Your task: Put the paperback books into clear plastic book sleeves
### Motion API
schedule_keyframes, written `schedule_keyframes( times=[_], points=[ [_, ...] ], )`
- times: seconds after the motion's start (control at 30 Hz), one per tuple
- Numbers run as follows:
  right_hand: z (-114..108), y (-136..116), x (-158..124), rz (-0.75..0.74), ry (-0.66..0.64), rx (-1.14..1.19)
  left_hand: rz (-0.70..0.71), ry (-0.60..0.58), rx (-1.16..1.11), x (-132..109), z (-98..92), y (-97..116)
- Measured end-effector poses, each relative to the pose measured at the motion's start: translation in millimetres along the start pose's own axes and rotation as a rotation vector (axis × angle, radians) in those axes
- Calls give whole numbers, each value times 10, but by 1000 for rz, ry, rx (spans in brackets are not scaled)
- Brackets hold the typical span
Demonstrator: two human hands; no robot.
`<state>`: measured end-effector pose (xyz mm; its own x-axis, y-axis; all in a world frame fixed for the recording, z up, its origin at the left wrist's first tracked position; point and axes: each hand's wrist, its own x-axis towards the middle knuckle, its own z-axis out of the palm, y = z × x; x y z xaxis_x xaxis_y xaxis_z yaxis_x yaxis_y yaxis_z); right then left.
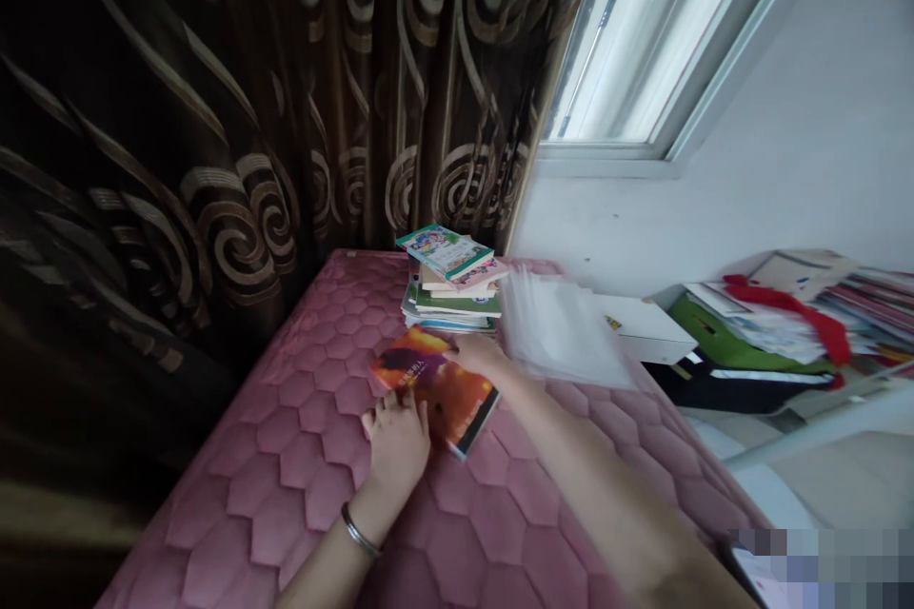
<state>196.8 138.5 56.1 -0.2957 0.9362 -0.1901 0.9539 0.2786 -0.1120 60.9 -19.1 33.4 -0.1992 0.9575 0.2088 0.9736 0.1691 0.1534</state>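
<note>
Grips an orange book (463,392) by its far edge with the right hand (482,357), with most of those fingers tucked out of sight; touches the near side of the cover with the left hand (397,426), with fingers spread a little and bent a little, on top of the book; wears a shiny bracelet (359,531) on the left wrist; tips the book at a slant, with its spine toward the near right; cannot tell if it touches the pink bed (286,485) or is held just above it; looks puffy all over the bed, with six-sided bumps.

Just past the book, near the right hand, has a pile of books (457,290), stacked a bit crooked, with a green-edged picture book (448,250) on top; to the right of the pile, has see-through plastic sheets (557,324), blurry now; next to those, has a white box (646,331); farther right, has a green box (732,335) with papers and a red cloth (792,309) on top; behind the bed, has a dark curtain (428,86) with big swirls, and a bright window (628,38) in the pale wall (792,162).
</note>
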Motion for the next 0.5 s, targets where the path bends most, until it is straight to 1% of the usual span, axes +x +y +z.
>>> schedule_keyframes(
  times=[0.07, 0.17, 0.27, 0.37, 0.5],
  points=[
    [106, 50, -224, 30, 13, 36, 3, -2, 9, 57, 44, -63],
    [284, 91, -567, 84, 48, 96, 47, -38, -3, 186, 103, -141],
    [420, 90, -800, 126, 104, 137, 79, -67, -34, 289, 135, -178],
    [494, 71, -890, 137, 172, 226, 83, -58, -67, 326, 151, -189],
    [543, 45, -908, 156, 226, 342, 80, -50, -115, 320, 169, -205]
  ],
)
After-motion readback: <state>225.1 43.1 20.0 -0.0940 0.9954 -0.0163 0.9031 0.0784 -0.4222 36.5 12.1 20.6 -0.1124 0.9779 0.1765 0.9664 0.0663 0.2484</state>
